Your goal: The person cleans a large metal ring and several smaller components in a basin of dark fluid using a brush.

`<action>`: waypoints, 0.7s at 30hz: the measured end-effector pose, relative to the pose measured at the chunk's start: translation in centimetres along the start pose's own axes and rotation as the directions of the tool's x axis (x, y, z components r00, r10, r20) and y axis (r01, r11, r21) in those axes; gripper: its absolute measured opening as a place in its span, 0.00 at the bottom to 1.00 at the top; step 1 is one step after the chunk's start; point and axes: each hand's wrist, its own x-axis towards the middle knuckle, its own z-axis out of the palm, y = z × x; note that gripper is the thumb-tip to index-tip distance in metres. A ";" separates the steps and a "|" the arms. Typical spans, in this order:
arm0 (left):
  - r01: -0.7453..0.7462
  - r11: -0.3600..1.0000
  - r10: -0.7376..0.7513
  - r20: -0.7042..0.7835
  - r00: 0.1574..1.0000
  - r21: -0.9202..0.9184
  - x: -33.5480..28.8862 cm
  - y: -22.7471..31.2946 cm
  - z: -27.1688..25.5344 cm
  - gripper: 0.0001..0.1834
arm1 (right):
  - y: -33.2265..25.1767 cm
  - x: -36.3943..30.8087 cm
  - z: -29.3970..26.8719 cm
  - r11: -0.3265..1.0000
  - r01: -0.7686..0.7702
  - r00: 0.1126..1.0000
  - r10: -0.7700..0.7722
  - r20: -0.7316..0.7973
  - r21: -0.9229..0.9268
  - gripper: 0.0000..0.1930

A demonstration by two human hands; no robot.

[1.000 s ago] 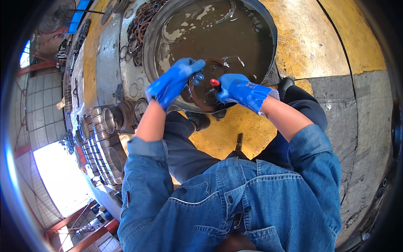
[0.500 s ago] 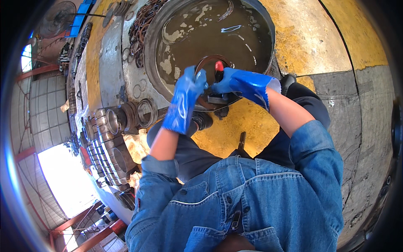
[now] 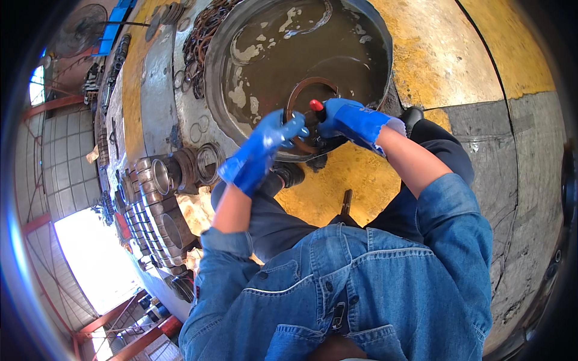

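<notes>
Both my hands wear long blue rubber gloves. At the near rim of a large round metal tub (image 3: 215,84), my left hand (image 3: 278,131) is closed on the left side of a rusty brown metal ring (image 3: 299,89). The ring stands tilted over the murky water (image 3: 301,51). Opposite it, my right hand (image 3: 333,115) grips a tool with a black handle and red end (image 3: 316,105), close to the ring's inner side. The working end of that tool is hidden by the hand and the dark near rim.
Dark rings and links (image 3: 195,51) are heaped along the tub's left side. Lower left, several metal rings (image 3: 208,162) and rows of shiny cylindrical sleeves (image 3: 150,210) stand together. My shoes flank the yellow floor (image 3: 328,183). A fan (image 3: 81,30) stands far left.
The ring has turned and shows more of its curve above the water. My right hand and the red-ended tool have shifted slightly right, and my left wrist has tilted.
</notes>
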 end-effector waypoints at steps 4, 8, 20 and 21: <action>-0.207 0.977 0.177 -0.327 0.928 -0.059 -0.7 -7.1 4.0 0.22 | -0.5 -1.2 -0.8 0.953 0.035 0.998 -0.051 0.043 0.301 0.19; -0.258 0.966 0.212 -0.527 0.823 -0.015 0.9 -7.2 5.1 0.20 | -1.4 -1.5 -2.1 0.962 -0.030 0.995 0.004 0.095 0.272 0.21; -0.224 0.971 0.233 -0.519 0.823 0.080 -2.9 5.9 -5.3 0.18 | -1.7 1.8 -2.1 0.978 -0.095 0.938 0.026 -0.344 -0.184 0.16; -0.209 0.976 0.213 -0.519 0.828 0.065 -2.5 5.9 -5.5 0.18 | -1.5 2.2 -2.1 0.973 -0.113 0.929 0.031 -0.369 -0.202 0.16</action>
